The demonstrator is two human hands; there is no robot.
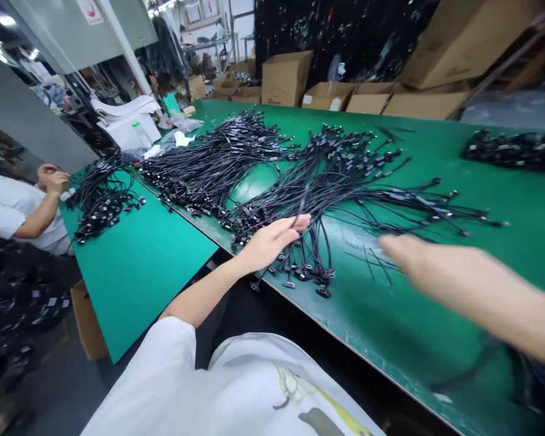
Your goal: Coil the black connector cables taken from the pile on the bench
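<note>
My left hand (pixel 275 240) lies flat with fingers stretched out on a spread bundle of black cables (pixel 327 181) on the green table (pixel 390 315). The cable ends with small connectors (pixel 306 275) hang near the table's front edge just below that hand. My right hand (pixel 402 251) hovers over a few thin loose black ties (pixel 372 260) to the right of the bundle. It is smeared by motion and its fingers cannot be made out.
A second heap of black cables (pixel 213 160) lies to the left, another (pixel 513 151) at the far right. A lower green table (pixel 136 266) holds more cables (pixel 100 197); a co-worker's arm (pixel 39 212) is beside it. Cardboard boxes (pixel 286 79) line the back.
</note>
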